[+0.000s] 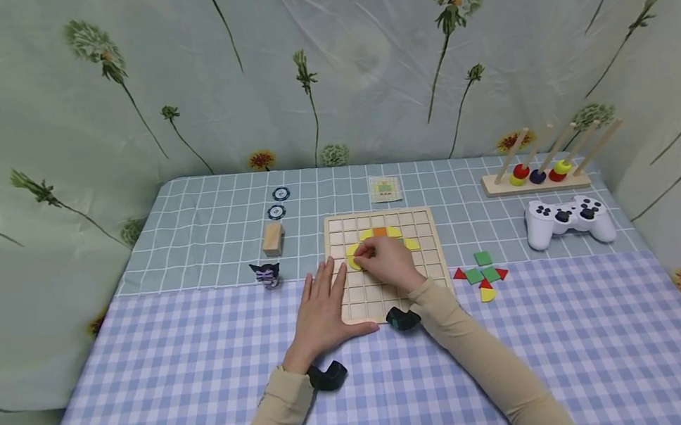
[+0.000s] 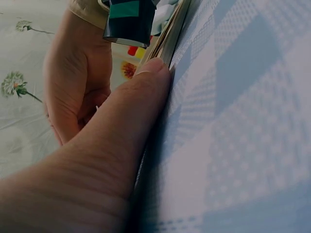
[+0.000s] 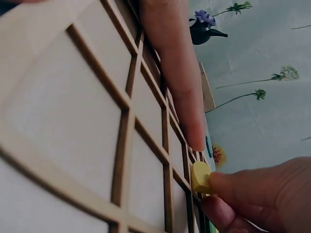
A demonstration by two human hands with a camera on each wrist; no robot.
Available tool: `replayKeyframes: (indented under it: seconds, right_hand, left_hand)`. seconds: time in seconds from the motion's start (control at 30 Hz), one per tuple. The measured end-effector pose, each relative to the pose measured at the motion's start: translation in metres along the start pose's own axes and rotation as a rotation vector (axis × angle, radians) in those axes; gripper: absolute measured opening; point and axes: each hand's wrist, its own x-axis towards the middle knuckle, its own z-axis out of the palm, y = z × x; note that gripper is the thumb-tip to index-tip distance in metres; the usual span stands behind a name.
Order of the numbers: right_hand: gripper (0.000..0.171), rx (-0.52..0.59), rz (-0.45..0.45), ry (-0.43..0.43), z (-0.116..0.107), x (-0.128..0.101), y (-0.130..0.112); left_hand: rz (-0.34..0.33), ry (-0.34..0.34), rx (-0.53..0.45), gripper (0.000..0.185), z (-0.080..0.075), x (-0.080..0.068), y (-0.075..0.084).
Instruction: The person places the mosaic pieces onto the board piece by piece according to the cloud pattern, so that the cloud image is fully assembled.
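A wooden grid board (image 1: 360, 295) lies on the table with several yellow pieces and an orange square (image 1: 379, 232) set in its upper cells. My right hand (image 1: 387, 260) reaches over the board from the right. Between its thumb and fingertips it pinches a yellow rounded tile (image 3: 200, 177), right at the grid cells on the board's left side. My left hand (image 1: 322, 314) rests at the board's lower left corner, fingers spread and straight along the left edge. Its thumb (image 2: 141, 90) lies along the near edge. The right hand's other fingers are partly hidden.
Loose green, red and yellow tiles (image 1: 490, 273) lie right of the board. Farther right are a white game controller (image 1: 561, 221) and a peg stand (image 1: 566, 181). A pattern card (image 1: 385, 188) is behind; a wooden block (image 1: 273, 239), small figurine (image 1: 267, 274) and two chips (image 1: 277, 212) stand left.
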Motion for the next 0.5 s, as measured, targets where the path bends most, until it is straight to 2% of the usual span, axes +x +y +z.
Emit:
replayKeyframes:
  seconds: [0.2, 0.5]
  right_hand:
    - [0.007, -0.043, -0.021, 0.03, 0.0029, -0.0006, 0.0009]
    - [0.015, -0.037, -0.013, 0.008, 0.0016, -0.0029, 0.0006]
  left_hand:
    - [0.004, 0.006, 0.005, 0.121, 0.0013, -0.0002, 0.0001]
    - [0.009, 0.014, 0.007, 0.121, 0.0023, 0.0003, -0.001]
